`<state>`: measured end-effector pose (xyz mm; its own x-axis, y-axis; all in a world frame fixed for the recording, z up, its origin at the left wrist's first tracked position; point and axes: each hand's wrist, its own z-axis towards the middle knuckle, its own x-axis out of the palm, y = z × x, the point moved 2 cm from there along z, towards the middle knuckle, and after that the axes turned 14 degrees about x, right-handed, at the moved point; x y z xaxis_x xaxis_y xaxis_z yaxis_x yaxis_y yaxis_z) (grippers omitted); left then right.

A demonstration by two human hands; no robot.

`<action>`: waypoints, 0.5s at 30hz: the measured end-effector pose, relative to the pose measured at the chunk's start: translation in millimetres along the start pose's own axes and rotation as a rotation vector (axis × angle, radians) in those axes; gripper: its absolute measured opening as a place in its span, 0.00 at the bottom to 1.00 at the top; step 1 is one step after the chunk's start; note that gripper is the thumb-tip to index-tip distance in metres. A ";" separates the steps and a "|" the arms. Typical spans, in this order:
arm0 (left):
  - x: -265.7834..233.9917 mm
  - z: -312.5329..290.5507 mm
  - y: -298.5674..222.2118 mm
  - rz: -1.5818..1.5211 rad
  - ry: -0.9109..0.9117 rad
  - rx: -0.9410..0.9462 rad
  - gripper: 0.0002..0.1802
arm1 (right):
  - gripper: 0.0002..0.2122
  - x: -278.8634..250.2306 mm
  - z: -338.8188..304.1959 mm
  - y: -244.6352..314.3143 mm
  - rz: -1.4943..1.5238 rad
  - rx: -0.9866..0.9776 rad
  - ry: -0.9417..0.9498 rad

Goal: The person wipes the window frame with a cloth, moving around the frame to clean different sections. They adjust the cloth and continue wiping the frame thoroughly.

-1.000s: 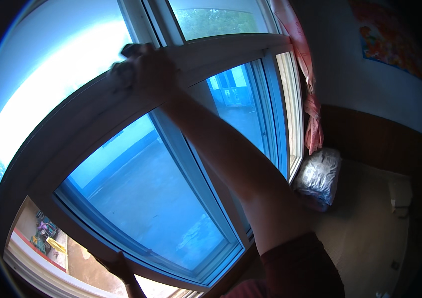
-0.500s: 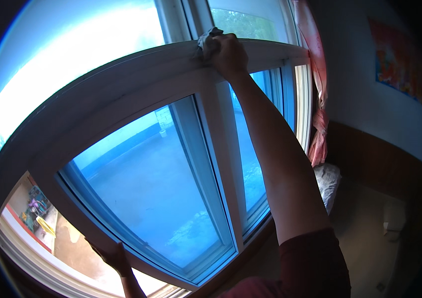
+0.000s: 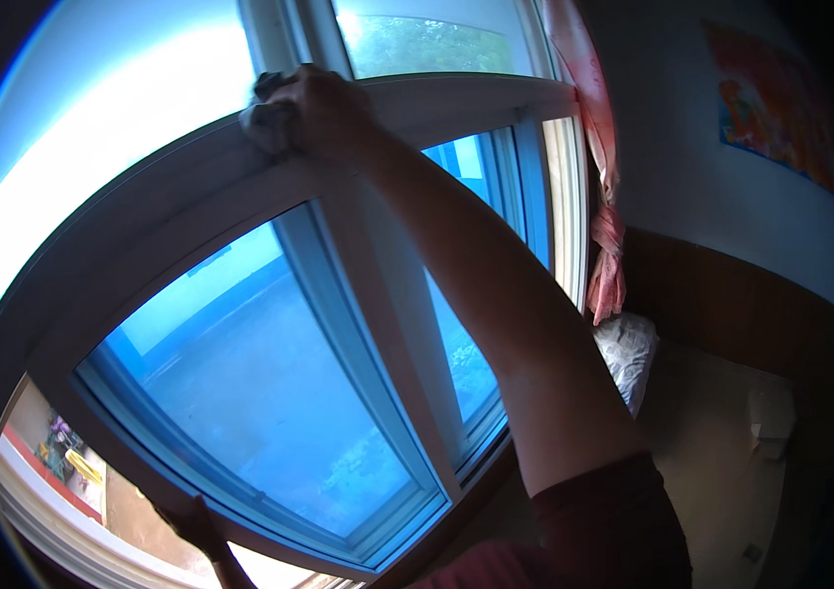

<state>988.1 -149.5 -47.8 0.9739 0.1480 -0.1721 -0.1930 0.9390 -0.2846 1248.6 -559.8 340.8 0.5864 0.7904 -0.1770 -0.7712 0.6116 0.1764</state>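
Observation:
My right hand (image 3: 328, 108) is closed around a crumpled grey cloth (image 3: 271, 123). It presses the cloth against the broad pale crossbar (image 3: 176, 177) of a window, just below an upright post (image 3: 284, 39). My right arm reaches up across the window. Low on the left, my left hand (image 3: 191, 525) grips the edge of the window frame (image 3: 132, 456), its thumb apart from the fingers. That hand is dark, and part of it is hard to make out. Blue-tinted glass (image 3: 250, 383) fills the sash between my hands.
A pink curtain (image 3: 606, 236), tied in a knot, hangs at the window's right side. Below it stands a whitish plastic-wrapped bundle (image 3: 626, 353). A colourful picture (image 3: 780, 118) is on the wall. Through the gap at lower left, outdoor items (image 3: 68, 456) are visible.
My right hand has slid the cloth leftward along the crossbar, past the upright post. The view has shifted slightly, and my left hand stays at the lower frame edge.

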 end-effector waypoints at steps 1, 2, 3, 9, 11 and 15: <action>0.7 -4.7 15.2 -0.031 -0.030 0.032 0.43 | 0.11 -0.2 3.7 -5.5 -0.019 -0.024 0.008; 4.7 -7.1 25.8 -0.090 -0.036 0.044 0.42 | 0.11 -1.1 7.9 -13.2 -0.046 -0.050 0.016; 6.4 0.3 -12.9 -0.103 -0.054 0.055 0.42 | 0.12 -0.2 9.5 -28.5 -0.089 -0.070 0.029; -36.3 -8.4 -84.6 0.201 -0.321 -0.011 0.37 | 0.13 -16.9 6.0 -90.5 0.086 -0.079 0.039; -44.4 -19.9 -140.6 0.231 -0.342 -0.060 0.36 | 0.13 -20.2 2.5 -105.3 0.058 -0.160 0.048; -37.6 -42.4 -223.0 0.211 -0.293 -0.102 0.32 | 0.13 -16.6 -0.9 -127.3 0.157 -0.153 -0.060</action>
<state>989.4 -377.7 -17.8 0.9013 0.4316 0.0363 -0.3899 0.8449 -0.3662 1336.8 -650.8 320.4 0.4662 0.8790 -0.0998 -0.8802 0.4722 0.0472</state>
